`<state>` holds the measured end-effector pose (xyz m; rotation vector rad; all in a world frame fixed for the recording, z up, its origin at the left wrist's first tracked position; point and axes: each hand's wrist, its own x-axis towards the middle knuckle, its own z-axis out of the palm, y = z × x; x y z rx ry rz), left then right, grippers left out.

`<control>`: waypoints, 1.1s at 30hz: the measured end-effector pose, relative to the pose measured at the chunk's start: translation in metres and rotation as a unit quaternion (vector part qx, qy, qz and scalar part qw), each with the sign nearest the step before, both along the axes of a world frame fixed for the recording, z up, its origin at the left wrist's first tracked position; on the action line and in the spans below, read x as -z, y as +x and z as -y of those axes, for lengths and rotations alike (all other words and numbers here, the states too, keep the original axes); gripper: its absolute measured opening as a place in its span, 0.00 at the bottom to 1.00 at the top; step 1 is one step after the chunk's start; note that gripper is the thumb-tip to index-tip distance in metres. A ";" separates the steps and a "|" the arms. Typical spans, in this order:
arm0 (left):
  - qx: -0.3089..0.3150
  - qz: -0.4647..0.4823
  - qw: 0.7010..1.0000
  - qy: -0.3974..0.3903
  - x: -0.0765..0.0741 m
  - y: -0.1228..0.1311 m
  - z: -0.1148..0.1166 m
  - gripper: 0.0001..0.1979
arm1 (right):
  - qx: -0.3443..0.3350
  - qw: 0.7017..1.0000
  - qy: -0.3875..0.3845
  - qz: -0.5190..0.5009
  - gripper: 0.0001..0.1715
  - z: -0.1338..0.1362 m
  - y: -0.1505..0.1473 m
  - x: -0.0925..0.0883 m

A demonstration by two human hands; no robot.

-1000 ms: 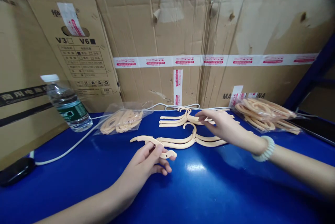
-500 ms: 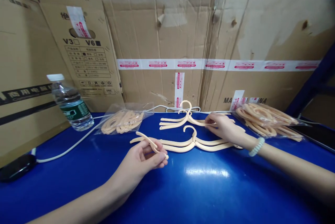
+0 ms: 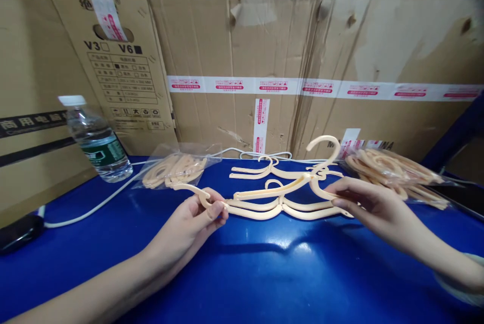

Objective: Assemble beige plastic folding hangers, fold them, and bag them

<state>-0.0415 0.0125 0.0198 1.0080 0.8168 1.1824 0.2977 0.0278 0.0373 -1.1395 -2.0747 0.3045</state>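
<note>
Right hand [image 3: 372, 205], pinched shut on one arm, has just lifted a beige hanger [image 3: 310, 176] above the counter [image 3: 264, 283]; left hand [image 3: 194, 218] still pinches a curved hanger piece [image 3: 191, 189]; both parts now held, apart.

Pale glare, soft shadows on blue tabletop [image 3: 264, 286].

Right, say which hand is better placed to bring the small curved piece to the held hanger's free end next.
Probably the left hand: it pinches the small curved piece near that end. The right hand grips the held hanger by its opposite arm.
</note>
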 end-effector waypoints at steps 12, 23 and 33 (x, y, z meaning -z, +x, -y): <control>0.079 0.035 0.996 -0.036 0.002 0.003 0.007 0.09 | -0.035 0.999 -0.010 0.006 0.11 0.005 0.001 0.004; 0.036 -0.011 0.998 -0.044 -0.006 0.005 0.008 0.15 | -0.032 0.997 0.072 0.017 0.06 0.011 -0.007 0.013; -0.086 -0.034 0.995 -0.033 0.000 0.005 0.009 0.22 | -0.030 0.998 0.056 0.013 0.08 0.025 -0.019 0.011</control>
